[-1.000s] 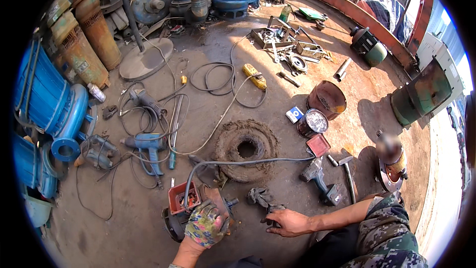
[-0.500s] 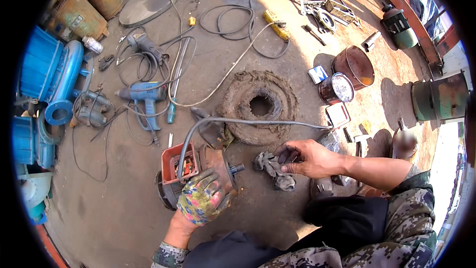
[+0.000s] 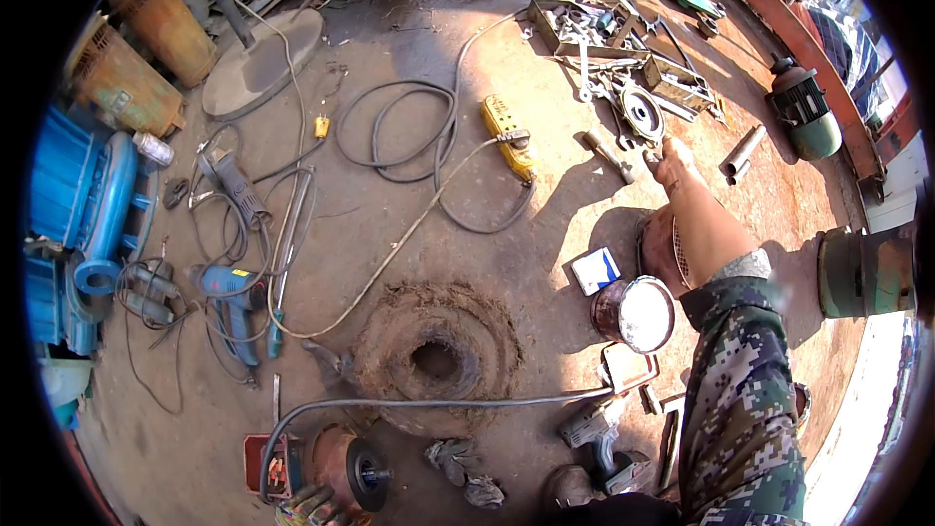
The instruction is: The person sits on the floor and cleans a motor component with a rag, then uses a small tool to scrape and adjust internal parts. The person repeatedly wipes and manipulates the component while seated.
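Observation:
An electric motor [image 3: 333,463] lies at the bottom left, its shaft pointing right. Its open red terminal box [image 3: 261,458] shows wires, and a thick grey cable [image 3: 438,402] runs out to the right. My left hand [image 3: 314,507], in a flowered glove, has its fingers bent over the motor beside the box; the lower edge cuts it off. My bare right hand [image 3: 674,164] is stretched far forward, beside a hammer-like tool [image 3: 609,156] and the spread of wrenches. Its fingertips are too unclear to show whether they grip anything.
A mud-caked ring-shaped part [image 3: 375,341] sits mid-floor. Grey rags [image 3: 453,458] lie near the motor. Under my right arm are a rusty pot [image 3: 658,245] and a paint can [image 3: 606,310]. A yellow power strip [image 3: 502,117], blue heat gun [image 3: 234,317] and toolbox [image 3: 555,34] lie beyond.
My right hand has left the spot above the grey rags and reached far forward to the tools. The view has shifted forward, so the motor and left hand now sit lower in it.

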The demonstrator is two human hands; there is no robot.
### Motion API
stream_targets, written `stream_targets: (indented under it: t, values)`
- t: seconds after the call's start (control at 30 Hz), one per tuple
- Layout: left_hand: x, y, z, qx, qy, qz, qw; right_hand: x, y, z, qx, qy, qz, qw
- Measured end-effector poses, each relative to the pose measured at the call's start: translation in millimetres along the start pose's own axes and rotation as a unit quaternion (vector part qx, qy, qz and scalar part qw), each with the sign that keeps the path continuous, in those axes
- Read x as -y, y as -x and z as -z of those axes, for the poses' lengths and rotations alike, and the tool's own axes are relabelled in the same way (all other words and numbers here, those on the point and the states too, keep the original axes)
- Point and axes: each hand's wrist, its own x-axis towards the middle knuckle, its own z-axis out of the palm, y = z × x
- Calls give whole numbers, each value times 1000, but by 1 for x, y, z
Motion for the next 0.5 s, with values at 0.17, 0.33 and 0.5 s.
stream_targets:
  t: [0.17, 0.33, 0.5]
  values:
    - [-3, 0, 29, 77, -7, 13, 997, -64, -52, -40, 13, -157, -65, 985]
    - [-10, 7, 6, 48, -38, 4, 998, -54, -115, -22, 71, 25, 12, 997]
    - [12, -31, 17, 32, -41, -18, 998, 11, -125, -4, 155, -32, -45, 986]
